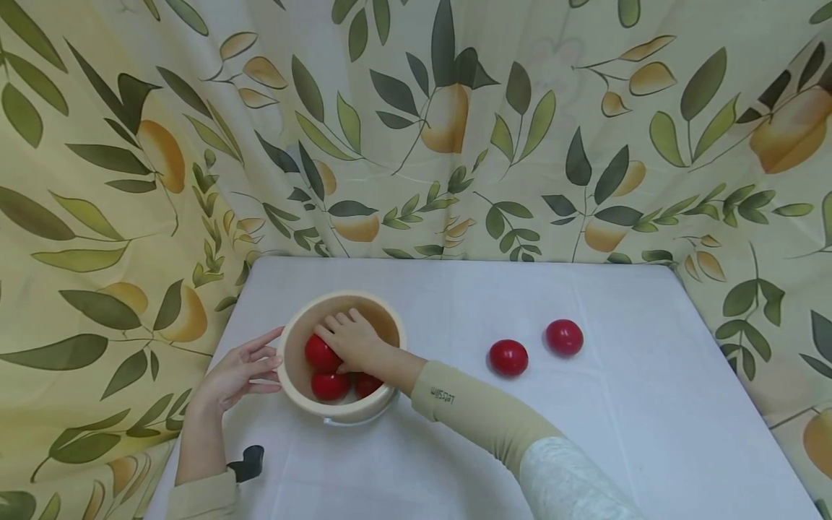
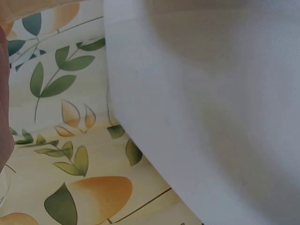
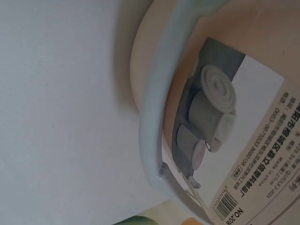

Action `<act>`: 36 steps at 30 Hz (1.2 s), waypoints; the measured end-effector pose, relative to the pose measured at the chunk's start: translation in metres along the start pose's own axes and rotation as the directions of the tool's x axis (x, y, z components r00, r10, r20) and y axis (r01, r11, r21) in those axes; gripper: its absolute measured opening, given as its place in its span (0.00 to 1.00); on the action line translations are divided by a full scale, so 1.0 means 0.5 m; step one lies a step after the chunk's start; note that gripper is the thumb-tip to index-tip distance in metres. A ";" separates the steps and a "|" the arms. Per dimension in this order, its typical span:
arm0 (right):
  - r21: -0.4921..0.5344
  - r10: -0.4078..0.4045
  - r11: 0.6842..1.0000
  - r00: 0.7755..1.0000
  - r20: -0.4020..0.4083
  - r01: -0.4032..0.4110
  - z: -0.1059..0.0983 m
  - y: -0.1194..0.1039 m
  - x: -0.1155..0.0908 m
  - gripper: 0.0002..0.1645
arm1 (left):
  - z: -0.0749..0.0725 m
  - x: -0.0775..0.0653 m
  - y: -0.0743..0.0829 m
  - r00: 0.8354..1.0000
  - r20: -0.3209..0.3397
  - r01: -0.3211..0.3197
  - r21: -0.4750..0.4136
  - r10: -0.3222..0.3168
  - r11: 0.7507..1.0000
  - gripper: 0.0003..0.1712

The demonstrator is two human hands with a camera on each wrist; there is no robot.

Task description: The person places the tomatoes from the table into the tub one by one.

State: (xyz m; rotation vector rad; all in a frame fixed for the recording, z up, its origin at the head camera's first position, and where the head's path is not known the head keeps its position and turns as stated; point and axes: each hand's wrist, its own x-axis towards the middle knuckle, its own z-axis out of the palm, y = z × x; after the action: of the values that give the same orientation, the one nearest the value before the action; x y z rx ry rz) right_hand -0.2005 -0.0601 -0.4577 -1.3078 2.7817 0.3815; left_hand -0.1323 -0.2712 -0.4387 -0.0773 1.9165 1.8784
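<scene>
A cream bucket (image 1: 301,395) stands on the left part of the table, with glossy red balls inside. My right hand (image 1: 354,344) reaches in over the rim and holds the uppermost red ball (image 1: 321,354), thumb and fingers about its side. Below it lie a second red ball (image 1: 330,386) and a third red ball (image 1: 367,385), the last partly hidden by my forearm. With fingers fairly straight, my left hand (image 1: 237,372) touches the bucket's left outer side. The right wrist view shows the bucket's pale handle (image 3: 152,122) and printed label (image 3: 253,154) up close.
Two more red balls, a nearer red ball (image 1: 508,358) and a farther red ball (image 1: 564,338), lie right of the bucket on the white table (image 1: 624,433). A curtain (image 1: 416,130) with leaf and fruit print hangs behind the table. A black strap piece (image 1: 248,463) juts from my left wrist.
</scene>
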 end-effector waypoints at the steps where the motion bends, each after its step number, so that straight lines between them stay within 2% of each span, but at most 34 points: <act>1: 0.002 0.001 1.000 1.000 0.002 -0.001 0.000 0.000 0.000 0.50 | 0.000 0.000 0.000 1.000 0.000 0.000 0.000 0.000 1.000 0.38; 15: 0.035 0.011 0.999 1.000 0.003 -0.011 -0.005 0.005 -0.006 0.49 | 0.000 -0.002 -0.002 1.000 0.002 0.000 -0.014 0.000 1.000 0.38; 18: 0.093 -0.004 0.996 0.998 -0.057 0.010 -0.011 0.017 -0.016 0.46 | 0.000 -0.001 -0.002 1.000 -0.003 -0.001 -0.011 0.001 1.000 0.38; 21: 0.180 0.008 0.983 0.986 -0.169 0.023 -0.018 0.037 -0.037 0.41 | 0.002 -0.001 -0.002 1.000 -0.006 -0.001 -0.008 0.001 1.000 0.37; 25: 0.288 0.107 0.957 0.942 -0.319 -0.011 -0.022 0.074 -0.079 0.35 | 0.004 -0.003 -0.003 1.000 -0.005 0.000 -0.007 0.000 1.000 0.37; 30: 0.374 0.285 0.918 0.873 -0.396 -0.131 -0.005 0.141 -0.138 0.34 | 0.004 -0.004 0.000 1.000 -0.006 0.000 -0.013 0.000 1.000 0.38; 33: 0.424 0.386 0.884 0.818 -0.426 -0.197 0.025 0.195 -0.178 0.36 | 0.004 -0.005 0.002 1.000 -0.009 0.000 -0.007 0.000 1.000 0.38; 36: 0.485 0.518 0.821 0.753 -0.407 -0.302 0.060 0.252 -0.227 0.38 | 0.003 -0.004 0.002 1.000 -0.010 -0.001 -0.007 0.001 1.000 0.38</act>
State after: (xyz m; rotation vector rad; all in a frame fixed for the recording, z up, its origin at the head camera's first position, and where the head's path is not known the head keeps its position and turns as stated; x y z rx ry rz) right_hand -0.2257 0.1099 -0.4447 -0.7547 3.3371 -0.6182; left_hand -0.1303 -0.2701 -0.4371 -0.0875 1.9170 1.8886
